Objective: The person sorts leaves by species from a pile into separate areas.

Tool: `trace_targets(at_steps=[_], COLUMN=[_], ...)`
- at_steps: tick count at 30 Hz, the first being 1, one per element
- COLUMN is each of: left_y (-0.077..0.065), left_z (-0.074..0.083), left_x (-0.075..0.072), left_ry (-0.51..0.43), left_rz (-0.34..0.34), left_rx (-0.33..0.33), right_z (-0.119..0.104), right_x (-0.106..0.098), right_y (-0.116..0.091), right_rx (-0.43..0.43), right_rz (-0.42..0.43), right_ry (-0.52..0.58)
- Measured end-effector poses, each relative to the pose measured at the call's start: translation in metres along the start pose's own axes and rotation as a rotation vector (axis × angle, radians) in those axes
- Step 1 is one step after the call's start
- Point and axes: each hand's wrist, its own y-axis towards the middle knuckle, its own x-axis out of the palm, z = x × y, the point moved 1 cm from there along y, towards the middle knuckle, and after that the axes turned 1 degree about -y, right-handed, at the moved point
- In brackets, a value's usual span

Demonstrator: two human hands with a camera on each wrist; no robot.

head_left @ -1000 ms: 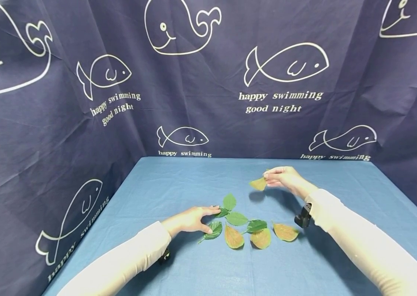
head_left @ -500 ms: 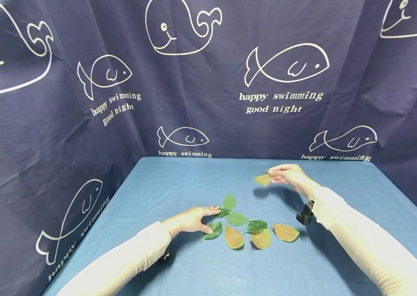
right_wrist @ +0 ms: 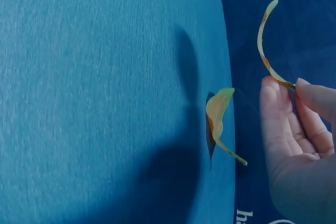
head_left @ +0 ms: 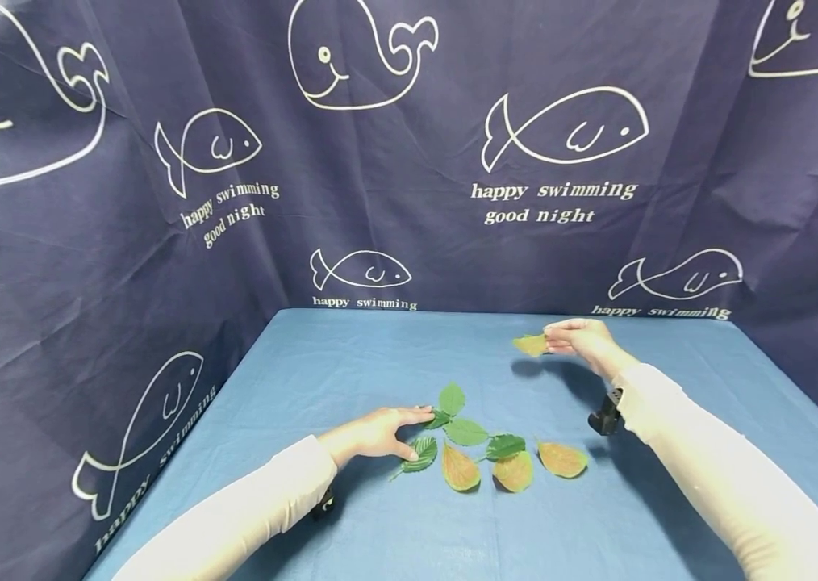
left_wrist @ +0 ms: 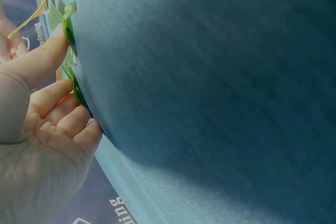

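Between thumb and fingers, my right hand [head_left: 583, 340] pinches a yellowish leaf [head_left: 529, 345] by its end, held above the far part of the blue table. In the right wrist view that leaf [right_wrist: 261, 40] is seen edge-on and curved. My left hand [head_left: 380, 432] reaches over the table with thumb and fingers spread apart. Its thumb touches a ribbed green leaf [head_left: 421, 454]. Its fingertips rest on another green leaf [head_left: 440, 420], partly covered by them. The left wrist view shows the thumb against a green leaf [left_wrist: 68, 27] and the fingers by a second one.
A light green leaf [head_left: 452, 399] and an oval green leaf [head_left: 467, 432] lie near the left fingertips. Closer in are an orange-brown leaf [head_left: 461, 468], a dark green leaf [head_left: 505, 446] overlapping another brownish leaf [head_left: 514, 472], and one more brownish leaf [head_left: 562, 459]. Dark curtains [head_left: 380, 202] surround the table.
My right hand has moved right and slightly farther away, carrying the yellowish leaf, which now looks flatter. The left hand and the leaves on the table have stayed put.
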Motion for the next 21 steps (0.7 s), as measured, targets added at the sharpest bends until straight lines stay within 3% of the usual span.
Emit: trace_targets(at_steps=[10,21], left_y=[-0.0009,0.001], left_z=[-0.0021,-0.0041], left_x=[0.0007,0.0013], left_ry=[0.015,0.01], left_rz=[-0.003,0.009], left_rx=[-0.007,-0.005], right_z=[0.0015,0.0064], right_x=[-0.0075,-0.0103], right_y=[-0.0006,-0.0042], right_rx=[-0.01,0.038], right_rz=[0.034,0.086], right_ry=[0.026,0.028])
